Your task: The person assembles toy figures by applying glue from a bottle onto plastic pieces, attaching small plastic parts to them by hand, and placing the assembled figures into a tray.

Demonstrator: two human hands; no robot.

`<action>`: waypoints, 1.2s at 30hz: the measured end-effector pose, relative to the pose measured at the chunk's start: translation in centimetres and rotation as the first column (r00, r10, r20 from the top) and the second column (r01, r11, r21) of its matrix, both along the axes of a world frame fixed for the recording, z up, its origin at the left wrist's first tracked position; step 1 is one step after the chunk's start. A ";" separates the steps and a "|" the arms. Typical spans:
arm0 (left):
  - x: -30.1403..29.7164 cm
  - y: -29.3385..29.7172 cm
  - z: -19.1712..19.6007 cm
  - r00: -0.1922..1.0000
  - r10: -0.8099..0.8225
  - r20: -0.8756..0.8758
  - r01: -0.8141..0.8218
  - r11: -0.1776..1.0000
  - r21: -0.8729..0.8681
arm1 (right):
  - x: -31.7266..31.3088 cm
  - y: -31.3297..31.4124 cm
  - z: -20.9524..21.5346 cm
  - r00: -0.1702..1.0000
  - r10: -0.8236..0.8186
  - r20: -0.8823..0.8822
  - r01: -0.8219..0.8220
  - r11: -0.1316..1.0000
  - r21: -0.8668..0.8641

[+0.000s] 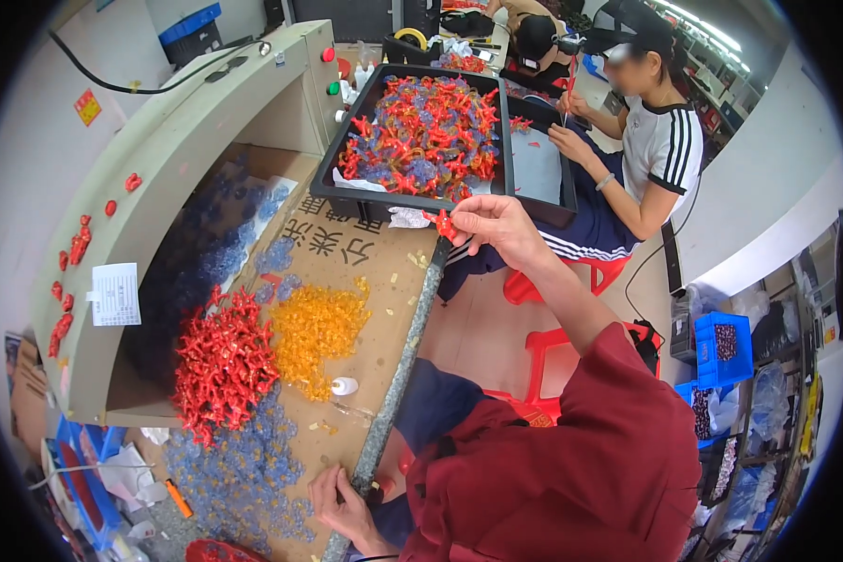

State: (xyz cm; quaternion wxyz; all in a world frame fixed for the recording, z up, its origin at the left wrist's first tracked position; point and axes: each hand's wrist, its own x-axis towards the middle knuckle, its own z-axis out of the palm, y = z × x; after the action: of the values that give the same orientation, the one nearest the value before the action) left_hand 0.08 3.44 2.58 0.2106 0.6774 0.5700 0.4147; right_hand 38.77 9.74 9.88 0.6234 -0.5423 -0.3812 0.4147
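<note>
Stretched out toward the black tray [320,187], my right hand [506,228] pinches a small glossy red plastic figure [443,224] between thumb and fingers, close to the tray's near edge. My left hand [345,509] rests at the cardboard-covered table edge, fingers loosely apart and nothing seen in them. Beside it spreads a pile of translucent blue pieces [239,468]. Farther up lie a heap of red figures [223,361] and a heap of amber-yellow pieces [317,332]. Mixed red, blue and amber pieces [426,131] fill the tray.
A white-capped small bottle [344,386] lies by the amber heap. At left stands a beige hooded booth [187,122] with more blue pieces inside. A co-worker [660,140] sits at the far right, beyond a red stool [543,361]. An orange marker [179,498] lies lower left.
</note>
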 end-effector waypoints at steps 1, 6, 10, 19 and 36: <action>-0.1 0.0 -0.1 1.000 -0.008 0.002 0.008 1.000 0.010 | 0.0 0.0 0.1 1.000 0.000 0.005 0.000 1.000 0.003; -0.3 0.1 -0.3 1.000 -0.015 0.019 0.014 1.000 0.016 | 0.7 0.5 0.5 1.000 0.018 0.002 -0.018 0.999 -0.039; -0.2 0.1 -0.4 1.000 -0.016 0.020 0.015 1.000 0.020 | 2.6 1.3 0.8 0.998 0.035 0.056 -0.028 0.992 -0.125; -1.2 0.2 -2.5 1.000 -0.011 -0.004 0.011 0.999 -0.045 | 7.6 3.0 2.8 0.992 -0.009 0.123 0.022 0.994 -0.103; -0.1 2.6 -0.8 0.959 -0.154 -0.237 0.181 0.979 0.097 | 28.2 21.3 13.2 0.778 -0.495 0.387 0.400 0.865 0.304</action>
State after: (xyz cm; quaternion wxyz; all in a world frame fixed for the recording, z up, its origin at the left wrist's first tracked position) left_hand -0.03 6.04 1.76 0.1380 0.7776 0.5055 0.3476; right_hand 66.97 31.01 23.07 0.6503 -0.6317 -0.4155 0.0744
